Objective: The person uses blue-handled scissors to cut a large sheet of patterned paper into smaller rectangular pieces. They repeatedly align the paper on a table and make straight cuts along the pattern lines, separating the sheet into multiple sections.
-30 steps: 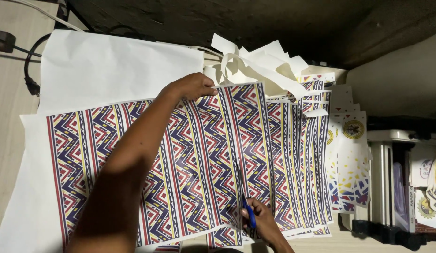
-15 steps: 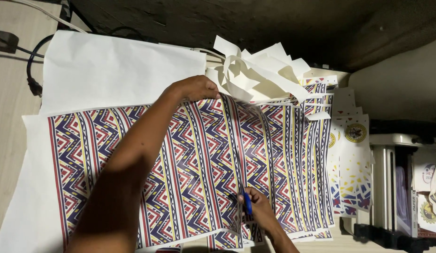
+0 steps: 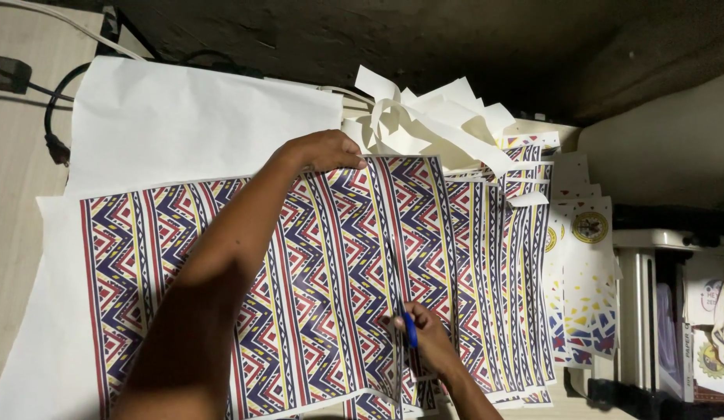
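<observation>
A large sheet printed with red, blue and yellow zigzag stripes (image 3: pixel 222 295) lies on blank white paper. My left hand (image 3: pixel 324 149) reaches across and presses down on the sheet's far edge. My right hand (image 3: pixel 425 334) grips blue-handled scissors (image 3: pixel 409 330) near the sheet's lower right, and a cut line runs up the sheet from the blades. The blades themselves are hard to make out against the pattern.
A pile of white paper offcuts (image 3: pixel 432 128) lies beyond the sheet. Cut patterned strips (image 3: pixel 502 257) overlap to the right, beside printed cards with round emblems (image 3: pixel 587 233). A black cable (image 3: pixel 54 124) runs at the left. A machine or shelf edge (image 3: pixel 650 311) stands at the right.
My right hand has moved the scissors slightly up along the sheet. My left hand stays pressed on the far edge.
</observation>
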